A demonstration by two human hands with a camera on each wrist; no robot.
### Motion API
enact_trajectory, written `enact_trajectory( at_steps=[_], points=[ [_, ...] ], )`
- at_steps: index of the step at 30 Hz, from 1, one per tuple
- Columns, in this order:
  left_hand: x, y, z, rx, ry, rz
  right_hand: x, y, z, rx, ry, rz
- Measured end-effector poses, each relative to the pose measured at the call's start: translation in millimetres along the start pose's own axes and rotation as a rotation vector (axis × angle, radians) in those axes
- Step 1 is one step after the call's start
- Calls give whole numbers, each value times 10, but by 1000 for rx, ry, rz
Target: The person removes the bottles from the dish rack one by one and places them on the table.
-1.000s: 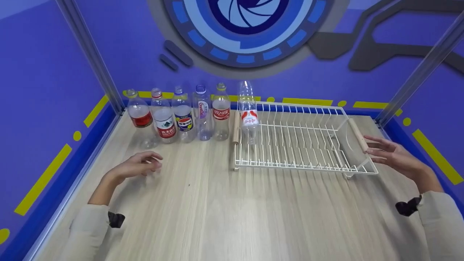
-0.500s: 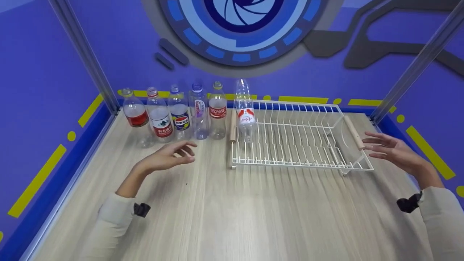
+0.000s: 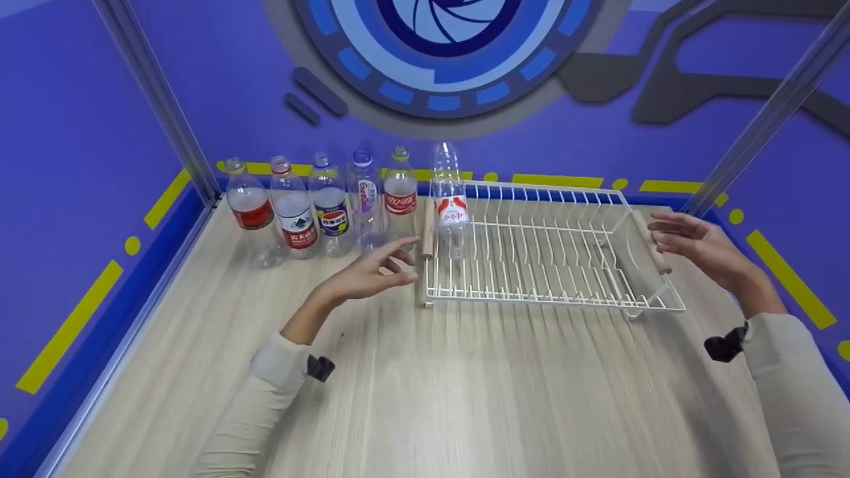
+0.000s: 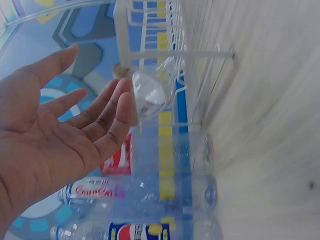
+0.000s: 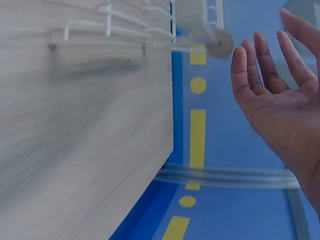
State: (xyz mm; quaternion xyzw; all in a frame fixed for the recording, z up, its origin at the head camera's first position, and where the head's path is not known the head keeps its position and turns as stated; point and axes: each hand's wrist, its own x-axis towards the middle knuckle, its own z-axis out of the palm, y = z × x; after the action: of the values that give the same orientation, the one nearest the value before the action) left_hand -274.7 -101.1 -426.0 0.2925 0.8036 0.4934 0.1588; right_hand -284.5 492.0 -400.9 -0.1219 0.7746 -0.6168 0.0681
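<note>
A white wire dish rack (image 3: 531,302) with a wooden handle at each end stands on the table. In its left end a clear plastic bottle (image 3: 453,212) with a red and white label stands tilted, seemingly neck down. My left hand (image 3: 365,273) is at the rack's left handle (image 3: 428,232), fingers loosely spread and holding nothing; contact cannot be told. On the other side my right hand (image 3: 707,249) has its relaxed fingers by the right handle (image 3: 654,245), and it holds nothing. Both palms appear in the wrist views, the left hand (image 4: 60,130) and the right hand (image 5: 285,90).
Left of the rack, several capless bottles stand in a row: a red-labelled bottle (image 3: 254,216), a red-and-white-labelled bottle (image 3: 297,222), a Pepsi bottle (image 3: 332,216), a purple-tinted bottle (image 3: 366,199) and a Coca-Cola bottle (image 3: 400,199). Blue panels (image 3: 531,153) enclose the wooden table (image 3: 465,385).
My left hand has moved right, past the front of the bottles, to the rack's left handle. My right hand has shifted slightly forward and left along the right handle. Rack and bottles stay put.
</note>
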Motion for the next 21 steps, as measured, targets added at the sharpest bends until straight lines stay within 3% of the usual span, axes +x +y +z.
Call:
enact_trajectory(
  at_steps=[6,10,16,21],
  points=[
    [161,-28,204,23,-16,-34,308,-196,226,83,48,-66],
    [213,-103,297,17,18,-22,503,-327,399,85,45,-84],
    [252,-183,368,-25,85,12,749,-486,678,-144,28,-21],
    [241,-229,398,-54,55,-7,969,-497,883,-183,-23,29]
  ],
)
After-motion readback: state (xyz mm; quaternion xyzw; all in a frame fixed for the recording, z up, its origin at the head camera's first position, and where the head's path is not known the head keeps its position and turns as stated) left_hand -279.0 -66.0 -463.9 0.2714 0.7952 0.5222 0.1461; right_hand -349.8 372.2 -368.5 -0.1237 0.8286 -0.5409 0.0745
